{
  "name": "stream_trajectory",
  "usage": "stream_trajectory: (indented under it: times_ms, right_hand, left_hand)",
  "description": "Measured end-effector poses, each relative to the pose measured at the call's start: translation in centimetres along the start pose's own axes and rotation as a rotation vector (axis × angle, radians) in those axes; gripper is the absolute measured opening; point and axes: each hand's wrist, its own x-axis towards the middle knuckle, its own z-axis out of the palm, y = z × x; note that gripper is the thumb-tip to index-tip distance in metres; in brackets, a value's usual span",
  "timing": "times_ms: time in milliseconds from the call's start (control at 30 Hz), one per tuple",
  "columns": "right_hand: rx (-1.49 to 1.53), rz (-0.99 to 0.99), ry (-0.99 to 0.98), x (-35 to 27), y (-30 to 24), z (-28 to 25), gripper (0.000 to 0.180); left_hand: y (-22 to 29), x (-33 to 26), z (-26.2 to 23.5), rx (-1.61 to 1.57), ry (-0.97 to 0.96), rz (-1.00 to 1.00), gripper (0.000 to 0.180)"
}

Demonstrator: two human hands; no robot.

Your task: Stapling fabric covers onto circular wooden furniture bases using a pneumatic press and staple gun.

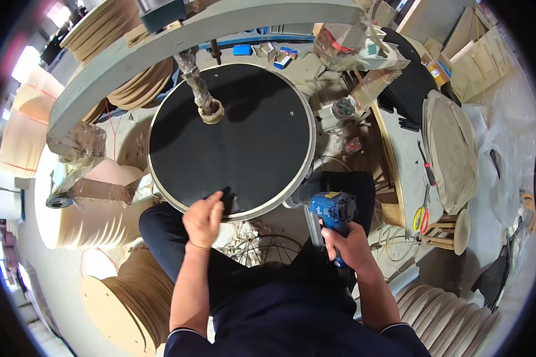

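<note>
A large round black disc [238, 131] with a pale edge lies flat on a work stand in front of me. My left hand [203, 219] rests on its near rim, fingers curled over a small dark piece [227, 196] at the edge. My right hand [350, 243] grips the handle of a blue power tool [333, 211], held just off the disc's lower right rim. A wrapped vertical shaft [199, 89] presses down on the disc near its centre with a tan pad.
Stacks of round wooden discs [131, 297] stand at lower left, and more sit at upper left and lower right. A grey curved arm [161, 53] arches over the disc. A side bench at right carries scissors with yellow and red handles [421, 219] and a grey round board [452, 149].
</note>
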Motion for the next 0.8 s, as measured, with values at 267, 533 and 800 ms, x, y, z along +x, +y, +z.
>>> stream_trajectory:
  times_ms: [267,533,800]
  right_hand:
    - [-0.015,0.025,-0.014,-0.4,0.3,-0.5,0.017]
    - [-0.050,0.043,-0.011,-0.9,0.7,-0.4,0.019]
    - [-0.149,0.030,-0.064,-0.6,0.4,1.0,0.022]
  left_hand:
    - [2.9,3.2,0.2,0.076,-0.099,0.111,0.042]
    - [6.5,2.2,3.0,0.107,-0.221,0.273,0.048]
    - [2.4,1.9,0.9,0.114,-0.239,0.492,0.030]
